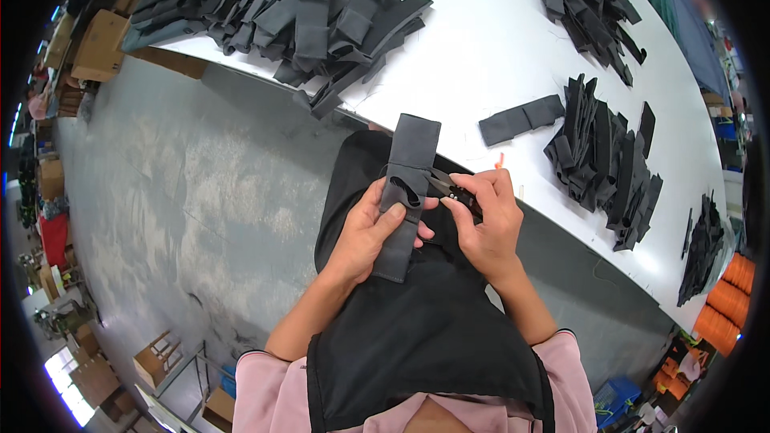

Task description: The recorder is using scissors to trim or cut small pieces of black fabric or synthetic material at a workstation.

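My left hand (365, 228) is closed round a dark grey fabric strip (415, 140) held upright over my lap, its thumb pressed on the cloth below a folded, gaping loop. Stitched seams cross the strip. In my right hand (493, 224) is a small pair of thread snips (445, 184) with dark handles. The blades lie at the strip's right edge, by the seam; whether they touch a thread is too small to tell. A single similar strip (521, 120) lies flat on the white table (457, 40) just ahead of my right hand.
A large heap of dark strips (313, 24) covers the table's far left and hangs over its edge. More piles (601, 160) lie on the right and at the far right (577, 0). Orange rolls (726, 305) stand beyond the right end. Cardboard boxes (100, 44) line the left.
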A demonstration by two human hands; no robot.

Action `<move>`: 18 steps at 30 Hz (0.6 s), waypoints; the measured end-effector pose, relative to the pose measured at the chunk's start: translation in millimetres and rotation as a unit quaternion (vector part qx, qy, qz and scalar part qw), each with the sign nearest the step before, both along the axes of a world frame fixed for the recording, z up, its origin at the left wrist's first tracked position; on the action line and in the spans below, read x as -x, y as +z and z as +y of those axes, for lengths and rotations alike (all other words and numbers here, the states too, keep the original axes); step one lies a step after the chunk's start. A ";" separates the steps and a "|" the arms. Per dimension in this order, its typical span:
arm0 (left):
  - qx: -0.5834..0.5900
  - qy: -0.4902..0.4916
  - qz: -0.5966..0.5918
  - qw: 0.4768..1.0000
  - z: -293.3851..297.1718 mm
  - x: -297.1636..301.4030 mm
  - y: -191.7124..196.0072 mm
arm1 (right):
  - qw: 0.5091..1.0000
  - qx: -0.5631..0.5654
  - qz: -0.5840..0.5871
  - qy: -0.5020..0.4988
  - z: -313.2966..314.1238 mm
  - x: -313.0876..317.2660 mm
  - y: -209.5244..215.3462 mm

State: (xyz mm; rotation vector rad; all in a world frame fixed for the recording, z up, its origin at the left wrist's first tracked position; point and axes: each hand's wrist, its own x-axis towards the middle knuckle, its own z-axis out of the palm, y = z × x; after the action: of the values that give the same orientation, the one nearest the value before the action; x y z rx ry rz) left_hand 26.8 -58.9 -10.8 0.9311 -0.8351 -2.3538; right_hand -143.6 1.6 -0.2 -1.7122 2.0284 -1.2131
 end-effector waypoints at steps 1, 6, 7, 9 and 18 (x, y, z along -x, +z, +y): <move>-0.006 0.001 0.003 1.000 0.9 0.4 0.8 | 1.000 -0.001 0.012 -0.005 -1.0 -0.6 -0.1; -0.018 0.001 0.006 1.000 2.6 -1.5 -1.1 | 0.998 0.029 0.059 0.001 -2.9 -2.4 -0.8; -0.025 0.000 0.009 1.000 2.7 -1.4 -1.7 | 0.998 0.017 0.061 -0.003 -1.7 -2.6 -0.3; -0.030 -0.005 0.006 1.000 3.5 -1.1 -2.9 | 0.998 0.029 0.059 -0.006 0.1 -2.1 -4.5; -0.022 -0.012 -0.007 1.000 6.4 0.1 -2.1 | 0.999 0.002 -0.013 -0.031 4.0 -4.0 -4.8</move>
State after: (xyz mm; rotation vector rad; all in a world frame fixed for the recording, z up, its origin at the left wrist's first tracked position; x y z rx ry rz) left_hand 26.7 -52.5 -12.9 0.9622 -0.8086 -2.3977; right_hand -139.6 5.7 -5.0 -1.6373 2.0789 -1.2532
